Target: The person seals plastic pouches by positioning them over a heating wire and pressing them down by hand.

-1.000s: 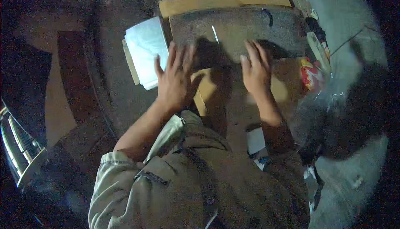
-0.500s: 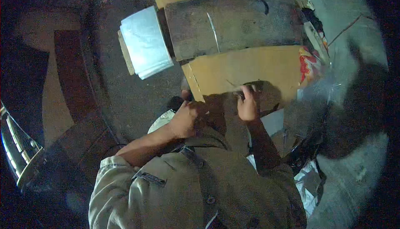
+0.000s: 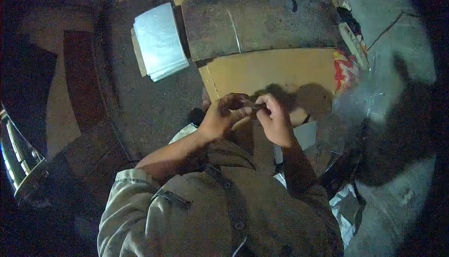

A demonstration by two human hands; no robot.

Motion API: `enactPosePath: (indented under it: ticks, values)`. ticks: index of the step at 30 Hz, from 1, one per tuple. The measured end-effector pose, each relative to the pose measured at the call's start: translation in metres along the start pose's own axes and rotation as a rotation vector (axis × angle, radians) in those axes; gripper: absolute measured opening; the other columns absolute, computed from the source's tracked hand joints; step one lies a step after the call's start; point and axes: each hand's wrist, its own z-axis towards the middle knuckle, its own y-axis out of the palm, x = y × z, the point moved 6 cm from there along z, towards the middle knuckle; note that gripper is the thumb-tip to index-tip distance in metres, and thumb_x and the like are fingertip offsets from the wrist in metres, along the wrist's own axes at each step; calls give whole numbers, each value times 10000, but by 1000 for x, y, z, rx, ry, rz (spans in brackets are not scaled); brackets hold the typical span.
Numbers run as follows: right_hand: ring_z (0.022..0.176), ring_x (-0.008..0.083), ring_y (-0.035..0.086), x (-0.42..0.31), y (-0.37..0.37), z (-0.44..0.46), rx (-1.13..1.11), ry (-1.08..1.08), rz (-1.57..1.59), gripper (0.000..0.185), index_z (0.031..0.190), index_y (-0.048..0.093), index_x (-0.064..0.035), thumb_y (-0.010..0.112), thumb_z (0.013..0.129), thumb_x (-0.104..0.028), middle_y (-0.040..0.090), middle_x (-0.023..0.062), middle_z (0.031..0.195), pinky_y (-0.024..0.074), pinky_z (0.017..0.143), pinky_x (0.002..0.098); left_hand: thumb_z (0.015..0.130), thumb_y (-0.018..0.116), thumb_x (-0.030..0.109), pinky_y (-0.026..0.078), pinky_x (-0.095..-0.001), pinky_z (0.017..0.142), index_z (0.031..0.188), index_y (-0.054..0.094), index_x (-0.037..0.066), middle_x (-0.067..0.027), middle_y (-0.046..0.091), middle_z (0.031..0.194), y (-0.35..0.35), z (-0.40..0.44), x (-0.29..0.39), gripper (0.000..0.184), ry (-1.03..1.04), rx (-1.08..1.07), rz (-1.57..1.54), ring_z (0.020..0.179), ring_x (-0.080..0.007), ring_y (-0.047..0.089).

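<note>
My left hand [image 3: 219,120] and my right hand [image 3: 276,122] meet over the near edge of a tan board [image 3: 276,67]. Between their fingertips is a small, thin, dark piece [image 3: 254,106], too small and dim to name. The fingers of both hands are closed in a pinch around it. Shadows from my hands fall across the board. Beyond it lies a dark, worn board [image 3: 206,28] with a thin shiny strip [image 3: 235,32] across it and a dark curved piece [image 3: 292,2] near its far edge.
To the left, a stack of clear plastic sheets [image 3: 161,42] rests on the dark floor [image 3: 124,84]. A red and yellow wrapper [image 3: 345,72] and a pale wooden strip [image 3: 354,46] lie at the right. A crumpled white bag [image 3: 345,210] sits by my right side.
My right hand has moved left and down with the thin piece, and my left hand has risen to meet it. The two hands were apart before.
</note>
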Motion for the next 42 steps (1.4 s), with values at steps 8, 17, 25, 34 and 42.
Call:
enactPosePath:
  ticks: [8, 17, 25, 34, 42]
  values:
    - [897, 121, 565, -2, 0, -1, 165, 234, 529, 554, 1267, 411, -37, 677, 782, -10, 553, 86, 1018, 474, 777, 258, 881, 606, 34, 487, -295, 840, 1208, 505, -19, -98, 605, 1041, -8, 4, 15, 346, 116, 90, -56, 935, -145, 583]
    - [881, 130, 572, -34, 2, 4, 160, 72, 323, 715, 1366, 324, -53, 685, 757, 43, 555, 145, 1195, 490, 798, 272, 868, 607, 11, 468, -331, 914, 1423, 284, 69, -137, 538, 1214, -17, -3, 16, 644, 14, 50, -326, 1056, -198, 562]
    - [863, 150, 609, -46, 10, 2, 81, -12, 138, 843, 1431, 226, -87, 685, 739, 60, 392, 173, 1398, 510, 746, 265, 826, 582, -74, 443, -354, 964, 1453, 249, 115, -142, 489, 1320, -21, -8, 26, 734, 128, 58, -510, 1128, -222, 550]
    - [790, 163, 630, -42, 16, 0, 64, 17, 74, 876, 1442, 205, -92, 700, 732, 39, 450, 176, 1351, 512, 735, 282, 834, 625, 7, 447, -371, 947, 1417, 304, 77, -151, 511, 1307, -30, -12, 13, 669, 31, 84, -587, 1128, -233, 557]
    - [829, 168, 615, -42, 24, -2, 58, 124, 165, 882, 1453, 211, -122, 683, 732, 66, 582, 152, 1126, 500, 759, 279, 824, 656, 35, 496, -306, 762, 1299, 459, 16, -117, 674, 1015, -42, -8, 19, 514, 75, 152, -428, 927, -218, 648]
